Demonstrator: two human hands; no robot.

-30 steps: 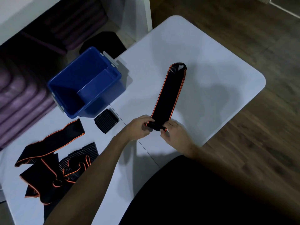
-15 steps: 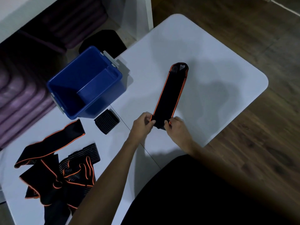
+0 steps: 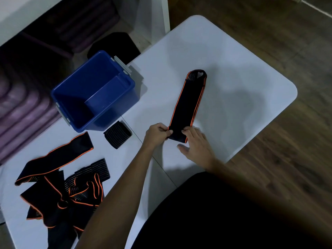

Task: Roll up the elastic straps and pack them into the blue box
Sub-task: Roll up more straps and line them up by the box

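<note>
A long black elastic strap with orange edges (image 3: 188, 105) lies flat on the white table (image 3: 242, 83), its far end pointing away from me. My left hand (image 3: 156, 133) pinches the near end's left corner. My right hand (image 3: 195, 142) holds the near end's right corner with fingertips, thumb spread below. The near end looks folded over into a short roll. The blue box (image 3: 100, 105) stands open to the left, its visible inside holding nothing. A small rolled black strap (image 3: 117, 134) sits in front of the box.
A heap of several black and orange straps (image 3: 59, 186) lies at the near left of the table. A seam (image 3: 143, 141) runs between two tabletops. Wooden floor (image 3: 287, 159) lies beyond the table's right edge. A dark round object (image 3: 115, 45) sits behind the box.
Both hands have shifted slightly away from me along the strap's near end, and the right hand's fingers have spread out. The strap's far end has stayed in place.
</note>
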